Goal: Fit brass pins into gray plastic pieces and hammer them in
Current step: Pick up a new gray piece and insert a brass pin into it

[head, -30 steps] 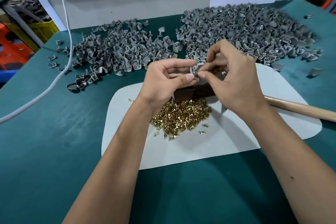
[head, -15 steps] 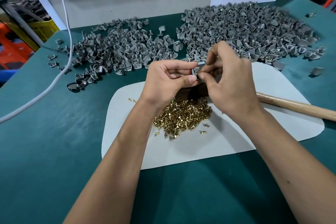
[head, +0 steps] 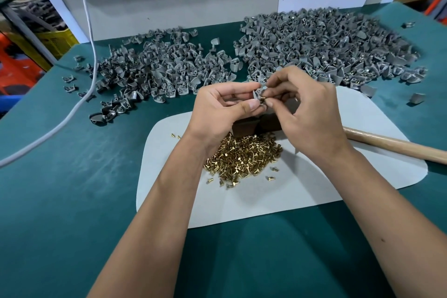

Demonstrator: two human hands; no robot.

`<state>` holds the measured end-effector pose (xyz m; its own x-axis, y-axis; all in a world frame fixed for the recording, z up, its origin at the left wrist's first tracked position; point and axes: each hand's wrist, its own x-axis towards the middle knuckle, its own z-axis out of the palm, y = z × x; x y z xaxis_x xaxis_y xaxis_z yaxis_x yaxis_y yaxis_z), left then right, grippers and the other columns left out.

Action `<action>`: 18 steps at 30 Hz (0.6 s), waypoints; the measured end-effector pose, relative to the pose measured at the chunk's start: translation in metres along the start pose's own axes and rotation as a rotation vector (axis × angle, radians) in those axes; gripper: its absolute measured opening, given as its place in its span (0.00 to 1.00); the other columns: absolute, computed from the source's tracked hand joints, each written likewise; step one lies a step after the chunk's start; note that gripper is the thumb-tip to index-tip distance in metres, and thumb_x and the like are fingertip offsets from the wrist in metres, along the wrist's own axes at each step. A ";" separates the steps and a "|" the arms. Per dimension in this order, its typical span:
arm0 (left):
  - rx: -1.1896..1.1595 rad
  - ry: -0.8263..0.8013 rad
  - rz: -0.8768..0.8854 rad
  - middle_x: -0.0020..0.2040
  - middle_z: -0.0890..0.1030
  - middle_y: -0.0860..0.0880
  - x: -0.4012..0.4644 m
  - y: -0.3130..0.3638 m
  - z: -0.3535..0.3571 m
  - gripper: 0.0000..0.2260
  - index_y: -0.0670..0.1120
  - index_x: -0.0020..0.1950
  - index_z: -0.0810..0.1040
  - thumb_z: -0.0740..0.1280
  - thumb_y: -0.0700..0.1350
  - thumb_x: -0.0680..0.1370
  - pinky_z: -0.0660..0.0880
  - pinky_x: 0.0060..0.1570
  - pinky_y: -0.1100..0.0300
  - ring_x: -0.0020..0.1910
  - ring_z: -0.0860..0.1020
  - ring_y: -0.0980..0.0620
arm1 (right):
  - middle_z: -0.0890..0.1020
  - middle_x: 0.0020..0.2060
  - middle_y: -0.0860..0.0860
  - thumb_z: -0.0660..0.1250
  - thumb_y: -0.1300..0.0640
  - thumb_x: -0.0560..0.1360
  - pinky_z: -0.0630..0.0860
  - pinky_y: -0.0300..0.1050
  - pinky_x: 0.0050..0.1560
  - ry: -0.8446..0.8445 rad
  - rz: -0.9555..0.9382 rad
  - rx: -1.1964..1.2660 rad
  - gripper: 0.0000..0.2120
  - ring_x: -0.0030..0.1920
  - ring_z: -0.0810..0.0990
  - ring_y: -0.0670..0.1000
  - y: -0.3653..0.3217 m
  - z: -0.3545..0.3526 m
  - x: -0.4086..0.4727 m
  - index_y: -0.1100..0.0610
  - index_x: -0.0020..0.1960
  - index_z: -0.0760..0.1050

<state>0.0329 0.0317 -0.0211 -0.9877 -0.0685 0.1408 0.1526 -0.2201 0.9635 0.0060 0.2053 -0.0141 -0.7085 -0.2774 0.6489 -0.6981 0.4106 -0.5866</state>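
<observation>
My left hand [head: 225, 106] pinches a gray piece [head: 258, 91] above the mat's [head: 314, 191] far edge; my right hand [head: 307, 109] pinches a pin [head: 263, 98] against it. Beneath sit a dark block [head: 244, 128] and the pin heap [head: 242, 155]. The hammer handle [head: 396, 145] crosses the mat's right edge. Two gray piles [head: 326, 41] line the tabletop's far edge, a cable [head: 89, 55] draped over the left pile.

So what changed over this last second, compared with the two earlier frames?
Very little. The left hand keeps gripping the gray plastic piece, and the right hand keeps pinching a brass pin against it; the pin now shows more clearly at the piece. The brass pin heap, both gray piles and the hammer handle stayed put.
</observation>
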 end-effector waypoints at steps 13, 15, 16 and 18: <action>-0.011 -0.046 -0.058 0.46 0.86 0.42 -0.001 0.004 -0.002 0.14 0.37 0.60 0.82 0.69 0.27 0.76 0.83 0.53 0.57 0.45 0.86 0.47 | 0.85 0.45 0.52 0.76 0.64 0.74 0.77 0.41 0.53 -0.007 -0.128 -0.138 0.06 0.47 0.80 0.49 0.006 -0.003 0.000 0.60 0.50 0.85; -0.008 -0.044 -0.068 0.46 0.86 0.42 -0.001 0.004 -0.003 0.13 0.37 0.60 0.82 0.69 0.28 0.77 0.83 0.51 0.59 0.44 0.86 0.48 | 0.85 0.45 0.52 0.75 0.64 0.74 0.76 0.41 0.53 -0.015 -0.135 -0.136 0.05 0.47 0.80 0.49 0.006 -0.003 0.000 0.61 0.50 0.85; -0.005 -0.040 -0.073 0.46 0.86 0.41 -0.001 0.004 -0.002 0.12 0.37 0.59 0.82 0.69 0.29 0.77 0.83 0.50 0.60 0.43 0.86 0.48 | 0.85 0.45 0.52 0.75 0.65 0.75 0.76 0.42 0.52 -0.016 -0.137 -0.141 0.04 0.47 0.80 0.49 0.006 -0.002 0.000 0.61 0.50 0.85; 0.001 -0.027 -0.073 0.47 0.86 0.41 -0.001 0.004 -0.001 0.10 0.37 0.59 0.83 0.69 0.31 0.79 0.82 0.48 0.61 0.42 0.86 0.48 | 0.84 0.45 0.53 0.74 0.65 0.75 0.75 0.43 0.52 -0.007 -0.137 -0.155 0.04 0.48 0.79 0.50 0.006 -0.001 0.001 0.61 0.50 0.84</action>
<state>0.0344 0.0296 -0.0174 -0.9968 -0.0260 0.0761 0.0800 -0.2227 0.9716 0.0011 0.2089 -0.0168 -0.6094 -0.3458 0.7135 -0.7639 0.4973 -0.4114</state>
